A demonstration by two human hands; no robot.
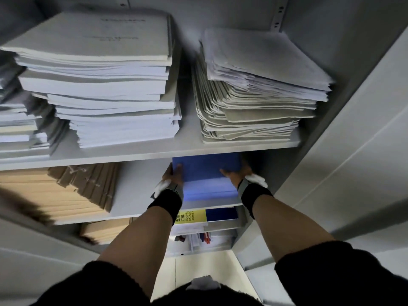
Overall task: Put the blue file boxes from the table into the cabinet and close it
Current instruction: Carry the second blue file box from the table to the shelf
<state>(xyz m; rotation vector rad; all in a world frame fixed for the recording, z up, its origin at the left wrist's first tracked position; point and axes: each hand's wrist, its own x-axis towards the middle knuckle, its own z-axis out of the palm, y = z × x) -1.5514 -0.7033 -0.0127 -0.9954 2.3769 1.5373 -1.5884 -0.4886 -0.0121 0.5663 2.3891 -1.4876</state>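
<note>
- We see both hands reaching into the open cabinet [353, 151], at the middle of the frame, with one blue box [206, 167] between them.
- Our left hand [173, 174] grips the box's left edge, thumb on top; our right hand [235, 172] grips its right side, thumb on the top face too. Each grip is closed on the box.
- The box lies flat on the middle shelf [134, 186], right of centre, tucked partly under the upper shelf [154, 152]. It rests on paler blue material below it; we cannot tell whether that is a second box or the same one's front.
- Both wrists wear one black band [164, 203] each, with white cloth showing at the cuffs.
- On the upper shelf we count three paper stacks: a big white one [106, 80] at upper left, a looser one [258, 93] at upper right, and one cut off at the left edge.
- At the left of the middle shelf lies one pile of brown folders [66, 188], well apart from the box.
- Below, at lower centre, one yellow-labelled spine [192, 216] shows beside a dark blue cover, with more brown folders to the left.
</note>
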